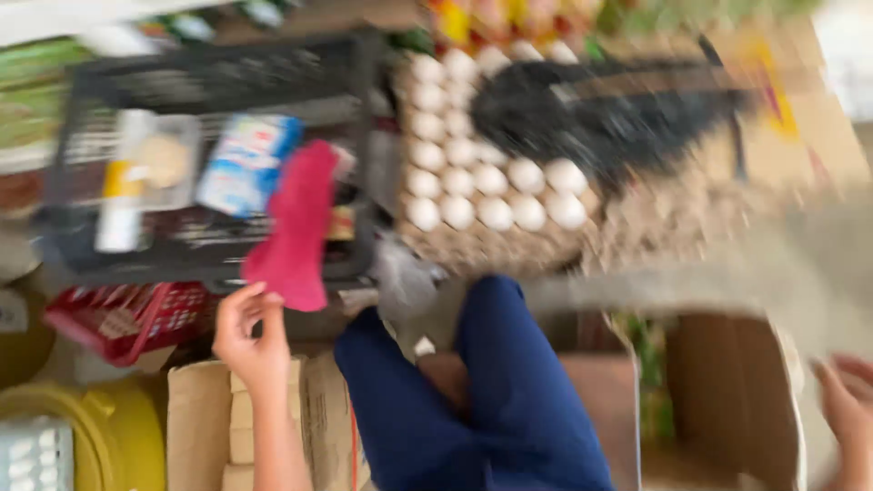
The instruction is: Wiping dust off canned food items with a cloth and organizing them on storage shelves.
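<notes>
- Pink cloth (296,227): hangs over front edge of black crate (209,82), left of egg tray (482,195).
- Left hand (247,336): grip pinched on cloth's lower corner.
- Right hand (846,409): at cardboard box (727,391); grip state blurred, cannot tell.

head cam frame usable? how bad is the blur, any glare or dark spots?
Head view: heavy motion blur across the whole frame, no sharp edges anywhere. Egg tray shows as soft white blobs; black crate mesh is smeared. Left hand pinching the pink cloth is readable; right hand is cut by the frame edge. Lighting even daylight, no hard shadows; slight washout at the top right corner.
</notes>
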